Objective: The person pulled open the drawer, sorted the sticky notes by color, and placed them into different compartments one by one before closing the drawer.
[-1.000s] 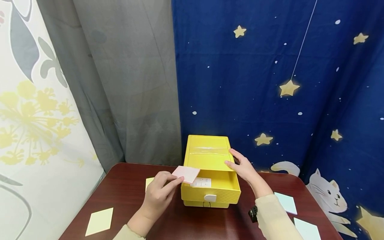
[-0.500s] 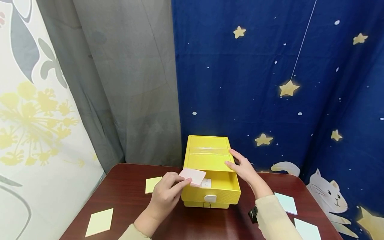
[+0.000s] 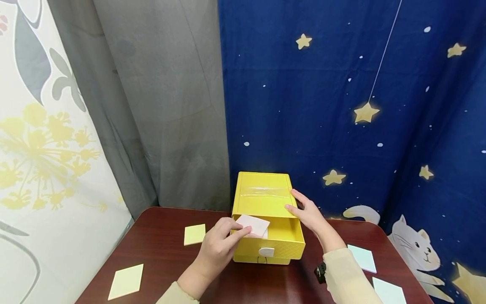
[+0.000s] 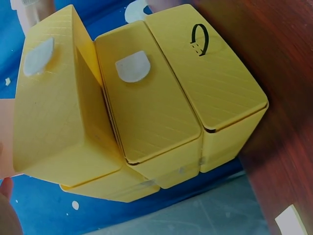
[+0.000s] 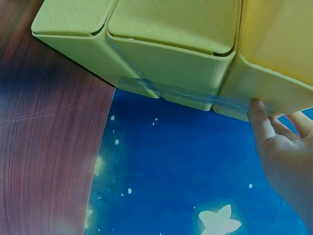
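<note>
A yellow drawer unit (image 3: 262, 194) stands on the table, its top drawer (image 3: 282, 246) pulled out. Over that drawer's left part, my left hand (image 3: 216, 249) pinches a pink sticky-note pad (image 3: 256, 223) between thumb and fingers. The pad also shows at the left edge of the left wrist view. Beneath it, a white paper is mostly hidden. My right hand (image 3: 309, 214) rests against the unit's upper right edge with fingers extended; the right wrist view shows a fingertip (image 5: 257, 105) touching the side. Below are a middle drawer (image 4: 151, 107) with a white handle and a bottom drawer (image 4: 220, 88) with a black loop.
Two yellow sticky-note pads lie on the left of the dark red table (image 3: 171, 228), a near one (image 3: 126, 281) and a farther one (image 3: 195, 234). On the right are two pale blue pads, one (image 3: 362, 257) behind the other (image 3: 389, 290). Curtains hang behind.
My left hand has moved right with the pink pad, farther over the drawer, covering more of the white paper. The left farther yellow pad has come into fuller view. My right hand stays put.
</note>
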`<action>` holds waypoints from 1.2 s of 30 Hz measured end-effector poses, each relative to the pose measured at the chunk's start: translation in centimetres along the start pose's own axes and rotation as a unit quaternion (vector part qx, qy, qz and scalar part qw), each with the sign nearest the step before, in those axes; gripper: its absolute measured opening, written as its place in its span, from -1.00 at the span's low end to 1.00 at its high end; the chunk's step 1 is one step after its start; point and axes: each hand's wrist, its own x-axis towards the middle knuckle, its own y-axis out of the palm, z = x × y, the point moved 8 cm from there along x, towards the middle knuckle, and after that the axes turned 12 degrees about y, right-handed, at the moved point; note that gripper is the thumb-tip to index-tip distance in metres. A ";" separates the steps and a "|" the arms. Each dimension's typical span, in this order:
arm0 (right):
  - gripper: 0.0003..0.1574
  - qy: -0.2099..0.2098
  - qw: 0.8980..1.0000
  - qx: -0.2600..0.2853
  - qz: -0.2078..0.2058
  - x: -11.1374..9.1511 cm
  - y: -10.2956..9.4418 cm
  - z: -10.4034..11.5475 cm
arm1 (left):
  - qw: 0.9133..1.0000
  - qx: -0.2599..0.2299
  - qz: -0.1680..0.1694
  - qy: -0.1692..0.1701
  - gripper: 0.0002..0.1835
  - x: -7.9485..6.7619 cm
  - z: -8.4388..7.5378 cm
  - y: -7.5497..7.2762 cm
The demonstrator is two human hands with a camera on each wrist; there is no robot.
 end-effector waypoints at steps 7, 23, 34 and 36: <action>-0.08 -0.005 1.000 0.002 -0.001 0.2 0.0 -0.1 | 1.000 -0.007 0.015 0.003 -0.76 0.5 -0.3 0.7; -0.09 -0.004 1.000 -0.023 0.002 0.1 0.1 0.1 | 0.999 -0.008 0.038 0.004 -0.72 0.2 -0.5 1.7; -0.09 -0.005 1.000 -0.023 0.002 0.1 0.1 0.0 | 0.996 -0.018 0.076 -0.046 -0.82 0.1 0.2 2.4; -0.08 -0.005 1.000 -0.022 0.002 0.1 0.1 0.0 | 0.994 -0.023 0.088 -0.061 -0.81 0.3 0.4 2.6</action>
